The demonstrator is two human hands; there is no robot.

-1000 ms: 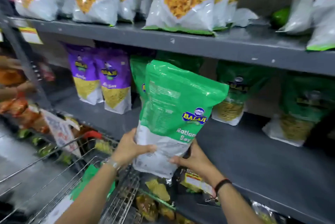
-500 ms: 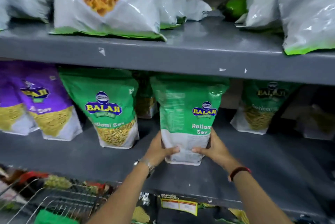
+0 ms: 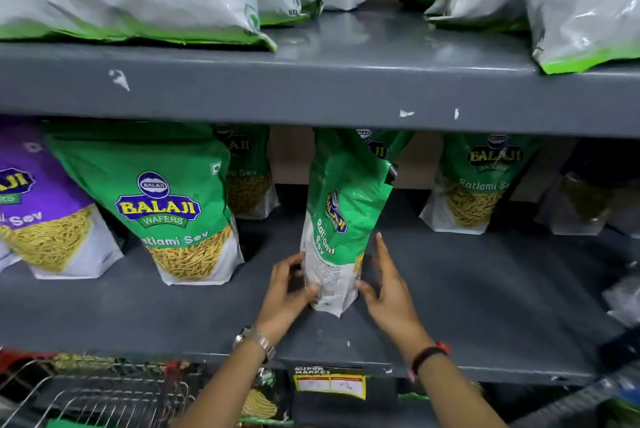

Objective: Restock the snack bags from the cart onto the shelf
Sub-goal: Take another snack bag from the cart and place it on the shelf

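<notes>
A green Balaji Ratlami Sev bag (image 3: 341, 219) stands upright on the grey middle shelf (image 3: 467, 289), turned edge-on so its narrow side faces me. My left hand (image 3: 287, 289) grips its lower left edge with curled fingers. My right hand (image 3: 384, 282) rests against its lower right side, thumb on the bag and fingers stretched upward. A wire cart (image 3: 93, 396) shows at the bottom left, its contents mostly out of view.
Other green Ratlami Sev bags stand at left (image 3: 162, 205) and right (image 3: 481, 181), with a purple bag (image 3: 38, 205) far left. The upper shelf (image 3: 311, 88) carries large white and green bags. A yellow price label (image 3: 329, 382) hangs on the shelf's front edge.
The bag came up from above the cart onto the middle shelf, then was rotated from facing me to edge-on. My right hand's fingers have loosened and stretched out.
</notes>
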